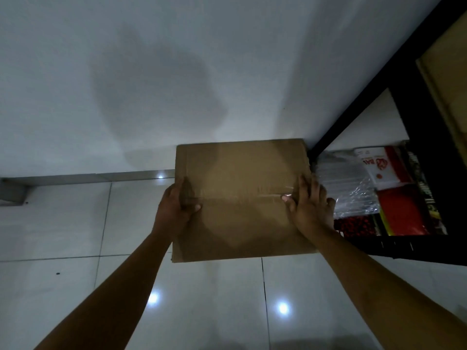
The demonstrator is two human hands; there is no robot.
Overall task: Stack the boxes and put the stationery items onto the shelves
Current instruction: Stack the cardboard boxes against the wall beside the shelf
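The box-stacking step is in hand: the left hand (174, 208) and right hand (309, 205) grasp the cardboard box (242, 198) by its sides against the wall (177, 72) beside the shelf (414, 248), so next it likely needs settling squarely before release.

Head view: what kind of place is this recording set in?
Probably a small shop's storeroom or stock corner. A black metal shelf holds plastic-wrapped packets, both hands grip a taped cardboard box against a plain white wall, and the floor is glossy tile.
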